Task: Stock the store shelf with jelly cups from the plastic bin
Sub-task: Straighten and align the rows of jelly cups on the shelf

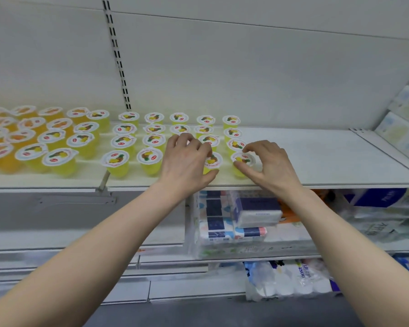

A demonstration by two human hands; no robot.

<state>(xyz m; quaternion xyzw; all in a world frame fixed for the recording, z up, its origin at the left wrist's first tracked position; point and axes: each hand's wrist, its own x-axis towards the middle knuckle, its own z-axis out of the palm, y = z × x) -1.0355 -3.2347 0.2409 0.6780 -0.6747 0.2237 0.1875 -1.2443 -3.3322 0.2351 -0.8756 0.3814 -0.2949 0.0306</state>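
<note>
Two jelly cups (243,159) sit pinched in left hand (187,161) and right hand (268,165).

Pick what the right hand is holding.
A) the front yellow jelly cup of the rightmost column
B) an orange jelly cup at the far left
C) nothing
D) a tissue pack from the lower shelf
A: the right hand pinches the rim of the front yellow jelly cup, which stands at the near end of the rightmost column on the shelf.
</note>
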